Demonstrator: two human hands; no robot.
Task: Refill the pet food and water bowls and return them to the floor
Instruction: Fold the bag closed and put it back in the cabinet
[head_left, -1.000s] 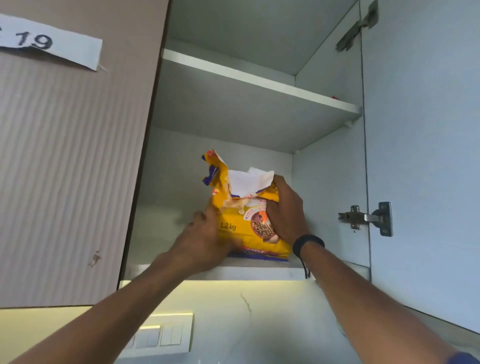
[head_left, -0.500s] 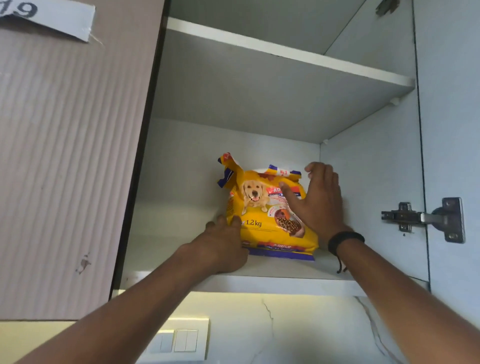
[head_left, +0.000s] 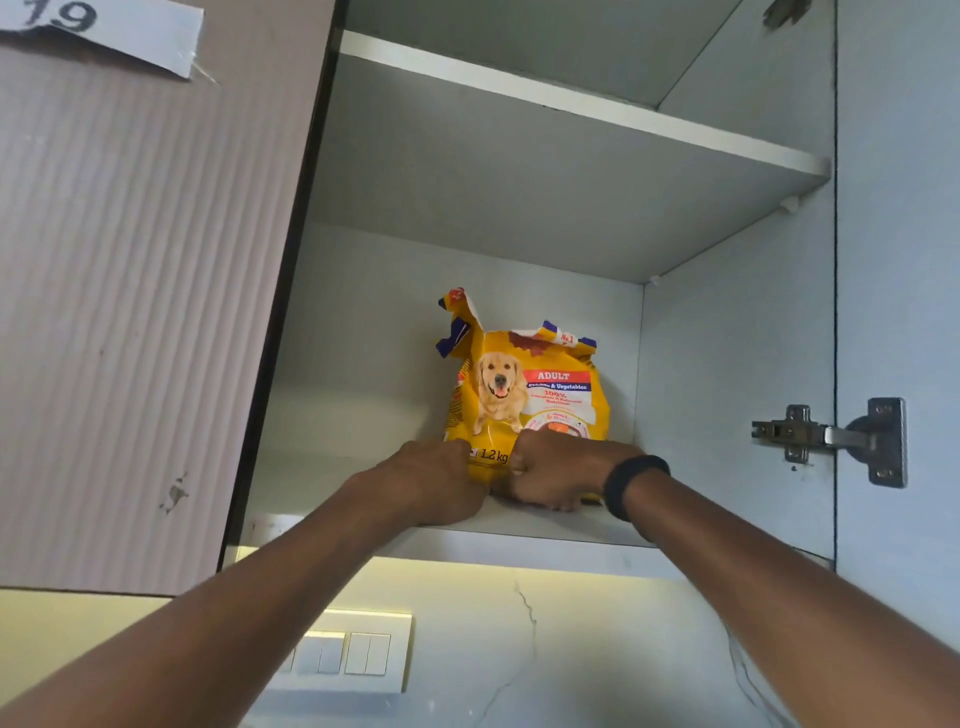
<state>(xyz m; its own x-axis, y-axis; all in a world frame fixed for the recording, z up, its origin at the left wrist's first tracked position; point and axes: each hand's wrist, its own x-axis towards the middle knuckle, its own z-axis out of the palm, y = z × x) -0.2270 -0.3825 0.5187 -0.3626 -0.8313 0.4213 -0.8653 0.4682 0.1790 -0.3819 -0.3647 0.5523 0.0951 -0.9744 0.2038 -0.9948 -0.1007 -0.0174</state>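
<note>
A yellow dog food bag (head_left: 524, 395), with a dog picture and a torn-open top, stands upright on the lower shelf (head_left: 545, 525) of an open wall cabinet, near its right wall. My left hand (head_left: 431, 483) is curled against the bag's lower left corner. My right hand (head_left: 556, 470), with a black band on the wrist, is curled over the bag's lower front. Both hands hide their own fingertips and the bottom of the bag. No bowls are in view.
The upper shelf (head_left: 571, 98) spans the cabinet above the bag. The open door (head_left: 904, 312) with its metal hinge (head_left: 831, 436) hangs at the right. A ribbed closed door (head_left: 130, 312) is at the left. White wall switches (head_left: 353, 654) sit below the cabinet.
The bag went from tilted in both hands to upright on the shelf. My right hand moved from the bag's right side down to its base, beside my left hand.
</note>
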